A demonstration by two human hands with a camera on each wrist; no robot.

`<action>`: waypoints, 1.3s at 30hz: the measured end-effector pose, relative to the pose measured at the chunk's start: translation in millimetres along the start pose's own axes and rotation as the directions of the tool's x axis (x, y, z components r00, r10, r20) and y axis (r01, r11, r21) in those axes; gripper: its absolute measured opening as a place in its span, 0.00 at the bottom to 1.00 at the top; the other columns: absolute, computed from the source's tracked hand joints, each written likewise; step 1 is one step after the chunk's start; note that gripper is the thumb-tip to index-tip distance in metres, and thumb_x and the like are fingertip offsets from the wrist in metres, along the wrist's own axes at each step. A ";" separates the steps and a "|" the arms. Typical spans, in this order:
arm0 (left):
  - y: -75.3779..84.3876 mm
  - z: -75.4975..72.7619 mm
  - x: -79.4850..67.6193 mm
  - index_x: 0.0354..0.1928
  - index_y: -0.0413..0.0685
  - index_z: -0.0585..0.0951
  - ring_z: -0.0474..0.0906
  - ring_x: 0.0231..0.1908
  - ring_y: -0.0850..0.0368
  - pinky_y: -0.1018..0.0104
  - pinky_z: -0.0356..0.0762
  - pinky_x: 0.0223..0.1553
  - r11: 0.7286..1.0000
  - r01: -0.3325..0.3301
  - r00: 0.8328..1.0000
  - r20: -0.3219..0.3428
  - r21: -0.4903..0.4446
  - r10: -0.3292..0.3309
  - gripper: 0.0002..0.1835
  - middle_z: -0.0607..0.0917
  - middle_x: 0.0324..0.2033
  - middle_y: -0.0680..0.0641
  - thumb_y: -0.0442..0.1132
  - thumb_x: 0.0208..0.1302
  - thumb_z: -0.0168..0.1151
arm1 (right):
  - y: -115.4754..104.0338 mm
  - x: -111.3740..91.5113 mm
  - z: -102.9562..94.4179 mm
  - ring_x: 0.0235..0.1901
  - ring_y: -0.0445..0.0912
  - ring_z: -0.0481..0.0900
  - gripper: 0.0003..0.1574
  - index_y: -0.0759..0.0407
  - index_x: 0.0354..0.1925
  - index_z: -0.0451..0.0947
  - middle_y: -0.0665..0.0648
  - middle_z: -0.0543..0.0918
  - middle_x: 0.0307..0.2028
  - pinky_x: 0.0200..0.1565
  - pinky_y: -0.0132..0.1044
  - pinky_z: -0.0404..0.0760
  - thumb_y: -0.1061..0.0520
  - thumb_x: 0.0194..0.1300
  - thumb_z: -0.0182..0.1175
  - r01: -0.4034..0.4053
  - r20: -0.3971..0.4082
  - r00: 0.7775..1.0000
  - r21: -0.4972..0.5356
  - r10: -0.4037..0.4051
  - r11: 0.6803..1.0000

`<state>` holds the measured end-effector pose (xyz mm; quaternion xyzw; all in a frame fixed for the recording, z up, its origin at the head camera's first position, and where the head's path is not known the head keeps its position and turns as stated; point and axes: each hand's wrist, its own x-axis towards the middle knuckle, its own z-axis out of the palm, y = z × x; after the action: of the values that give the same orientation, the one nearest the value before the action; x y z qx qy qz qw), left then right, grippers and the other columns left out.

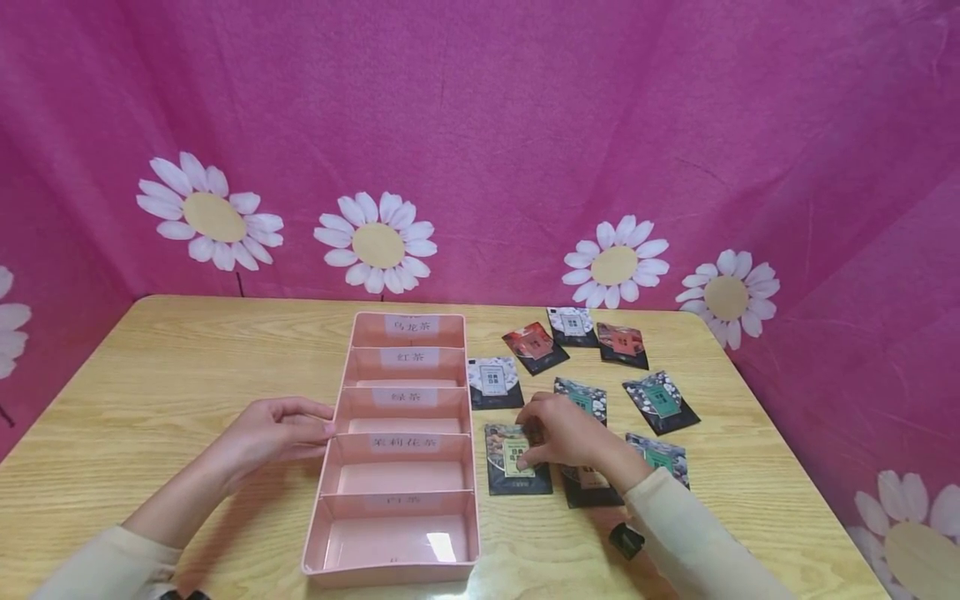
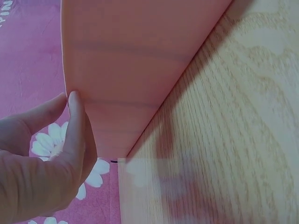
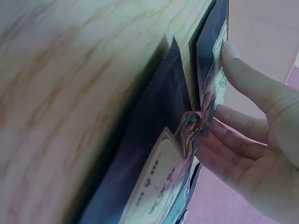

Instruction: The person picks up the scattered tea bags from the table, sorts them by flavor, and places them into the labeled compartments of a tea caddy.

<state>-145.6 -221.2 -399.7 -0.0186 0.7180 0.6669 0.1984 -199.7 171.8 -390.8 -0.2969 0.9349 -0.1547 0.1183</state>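
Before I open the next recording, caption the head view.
Left hand holding a pink divided tray, right hand touching a tea packet.

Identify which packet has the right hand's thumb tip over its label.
The yellow-labelled packet, lying just right of the pink tray; the thumb tip of the right hand overlaps its label and no other packet's.

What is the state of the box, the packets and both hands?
Pink box, upright, lidless
Left hand, holding box's rim
Yellow-label packet, face up, partly covered
Packet to its right, face up, partly hidden
Right hand, touching yellow-label packet
Red-label packets, face up
White-label packets, face up
Green-label packets, face up
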 end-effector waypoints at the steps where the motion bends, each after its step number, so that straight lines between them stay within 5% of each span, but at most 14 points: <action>1: 0.6 0.8 -0.7 0.53 0.28 0.75 0.85 0.36 0.64 0.65 0.88 0.45 1.000 -0.007 1.000 0.003 0.007 0.007 0.24 0.89 0.33 0.53 0.37 0.59 0.67 | 0.1 0.0 0.0 0.33 0.40 0.71 0.32 0.60 0.46 0.82 0.53 0.81 0.38 0.36 0.32 0.79 0.46 0.46 0.76 0.001 0.001 1.000 0.001 -0.001 1.000; 5: 1.7 1.4 -0.6 0.49 0.36 0.77 0.85 0.36 0.66 0.67 0.88 0.45 0.998 0.038 0.999 0.000 0.042 -0.038 0.19 0.88 0.32 0.57 0.39 0.58 0.68 | 0.0 0.5 -0.3 0.33 0.40 0.71 0.31 0.61 0.46 0.82 0.52 0.81 0.38 0.37 0.32 0.79 0.45 0.46 0.76 0.002 0.003 1.000 -0.003 -0.002 1.000; 10: 11.5 8.7 -9.4 0.53 0.27 0.74 0.83 0.36 0.67 0.67 0.88 0.45 0.998 0.035 0.999 -0.014 0.060 -0.035 0.23 0.87 0.34 0.54 0.36 0.60 0.65 | -1.9 1.7 -1.6 0.33 0.40 0.71 0.31 0.60 0.45 0.81 0.52 0.81 0.37 0.38 0.34 0.80 0.45 0.45 0.76 -0.014 0.003 1.000 -0.009 0.014 1.000; 18: -17.7 -5.3 10.4 0.52 0.31 0.77 0.86 0.39 0.62 0.63 0.87 0.48 0.997 0.054 0.998 -0.043 0.048 -0.052 0.32 0.88 0.37 0.52 0.46 0.50 0.74 | -3.0 2.9 -3.4 0.34 0.41 0.73 0.30 0.59 0.44 0.80 0.51 0.82 0.37 0.42 0.36 0.81 0.48 0.45 0.77 -0.037 0.018 0.999 0.026 0.036 0.999; 24: -15.7 -6.1 9.5 0.50 0.32 0.78 0.86 0.39 0.62 0.65 0.87 0.47 0.998 0.012 1.000 -0.008 0.067 -0.011 0.25 0.88 0.37 0.53 0.45 0.57 0.69 | 0.5 4.3 -6.8 0.32 0.40 0.73 0.26 0.59 0.42 0.80 0.51 0.83 0.35 0.36 0.29 0.79 0.50 0.46 0.76 0.013 0.035 0.999 0.048 -0.015 0.999; 29: -15.5 -5.7 11.1 0.51 0.33 0.78 0.86 0.39 0.62 0.65 0.87 0.48 0.996 0.054 0.998 -0.044 0.070 -0.051 0.32 0.88 0.37 0.53 0.49 0.50 0.74 | 3.4 4.6 -10.0 0.30 0.39 0.73 0.22 0.58 0.40 0.80 0.51 0.83 0.33 0.33 0.27 0.76 0.52 0.48 0.75 0.023 0.056 0.998 0.075 -0.027 0.997; 39: 14.8 14.0 -12.8 0.53 0.24 0.75 0.85 0.38 0.63 0.64 0.87 0.48 0.992 0.036 0.997 -0.069 0.124 -0.027 0.26 0.88 0.39 0.49 0.39 0.60 0.65 | 10.1 7.6 -13.5 0.29 0.38 0.75 0.17 0.58 0.37 0.81 0.52 0.85 0.32 0.30 0.24 0.76 0.55 0.50 0.74 0.015 0.096 0.995 0.150 -0.030 0.989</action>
<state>-134.5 -209.1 -382.1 -0.0398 0.7641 0.6165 0.1856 -215.3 178.1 -383.0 -0.3050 0.9104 -0.2106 0.1841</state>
